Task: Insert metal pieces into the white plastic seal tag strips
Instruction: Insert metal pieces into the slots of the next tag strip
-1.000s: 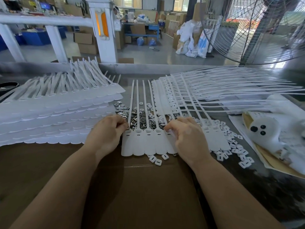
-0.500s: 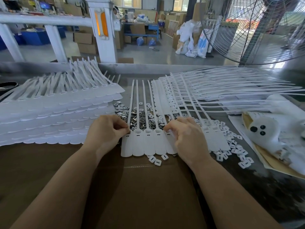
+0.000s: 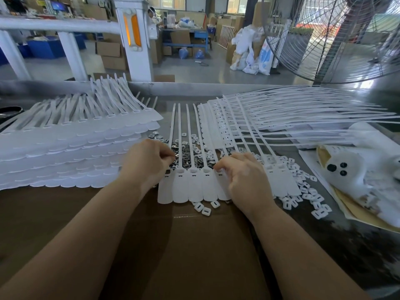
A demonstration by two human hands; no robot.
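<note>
While the left hand (image 3: 149, 161) pinches something tiny over the metal pieces (image 3: 190, 156) mid-frame, the right hand (image 3: 246, 178), fingers curled, presses the tags (image 3: 194, 187).

Left hand (image 3: 147, 163) hemmed by tag stack (image 3: 71, 152) on its left; loose clips (image 3: 190, 152) ahead; bare cardboard (image 3: 184, 245) behind both wrists.

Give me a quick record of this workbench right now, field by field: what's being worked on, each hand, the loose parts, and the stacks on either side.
workpiece: strip of joined seal tags lying flat on cardboard
left hand: fingertips pinched at the strip's left end; held item too small to tell
right hand: fingers curled on the strip's right end
metal pieces: loose pile behind the tag heads
white caps: scattered right
left stack: layered tags
right stack: fanned tags
</note>
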